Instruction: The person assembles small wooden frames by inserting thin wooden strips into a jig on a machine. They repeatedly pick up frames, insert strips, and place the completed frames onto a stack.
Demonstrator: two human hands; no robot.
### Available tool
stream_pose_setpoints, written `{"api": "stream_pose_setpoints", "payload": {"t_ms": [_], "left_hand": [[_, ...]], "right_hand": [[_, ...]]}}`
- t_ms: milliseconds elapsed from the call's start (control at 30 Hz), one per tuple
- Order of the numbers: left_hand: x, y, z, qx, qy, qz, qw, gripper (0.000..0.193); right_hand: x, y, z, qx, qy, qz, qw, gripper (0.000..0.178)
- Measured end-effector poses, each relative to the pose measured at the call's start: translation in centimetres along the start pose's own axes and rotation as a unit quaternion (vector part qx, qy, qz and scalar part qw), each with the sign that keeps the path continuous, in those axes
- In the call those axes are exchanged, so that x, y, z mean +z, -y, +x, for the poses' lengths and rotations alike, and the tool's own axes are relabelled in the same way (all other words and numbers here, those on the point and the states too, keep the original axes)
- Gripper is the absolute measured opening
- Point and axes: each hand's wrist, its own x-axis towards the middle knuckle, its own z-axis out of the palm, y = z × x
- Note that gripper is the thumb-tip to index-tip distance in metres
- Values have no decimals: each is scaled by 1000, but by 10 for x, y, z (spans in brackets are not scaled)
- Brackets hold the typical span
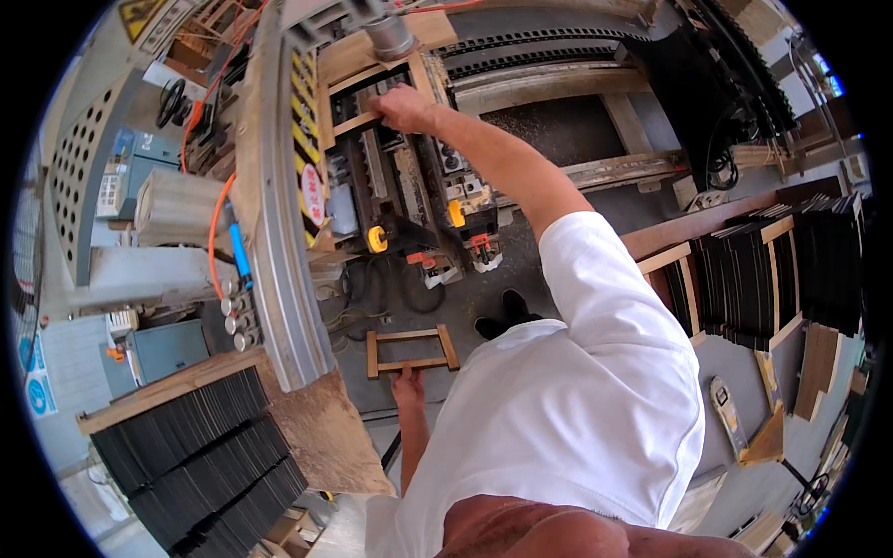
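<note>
My left hand (407,387) is low at the centre, its fingers closed on the near rail of a small rectangular wooden frame (445,346). That frame is held out level, clear of the machine. Farther off, my right arm reaches across to the woodworking machine (400,177). There my right hand (406,109) is closed at the near rail of a second wooden frame (352,124), which lies on the machine under a metal cylinder (389,39). The fingertips are partly hidden by the hand itself.
Yellow knobs (377,239) and red-handled clamps stick out at the machine's front. A metal rail (288,279) with striped warning tape runs along its left. Stacks of dark slats (191,446) stand lower left, with more dark slats (735,279) at right. My shoes (502,314) show on the floor.
</note>
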Motion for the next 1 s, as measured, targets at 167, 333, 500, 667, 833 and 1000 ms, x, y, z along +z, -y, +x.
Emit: {"api": "stream_pose_setpoints", "payload": {"t_ms": [167,333,500,667,833,1000], "left_hand": [[31,-10,7,22,1,44,999,26],[57,-1,-6,45,-12,64,997,22],[61,24,-11,50,-20,5,999,21],[71,28,-22,75,-63,-9,995,23],[71,28,-22,100,-93,-12,991,20],[67,33,-30,102,-128,-28,986,21]], "right_hand": [[-4,-6,-5,-45,27,-56,997,28],[-8,-8,4,-18,43,4,999,23],[-16,-8,15,-23,79,7,997,20],[-18,-1,13,-62,75,-65,993,24],[-20,-4,10,-114,62,-110,985,31],[-23,2,13,-102,76,-127,984,31]]}}
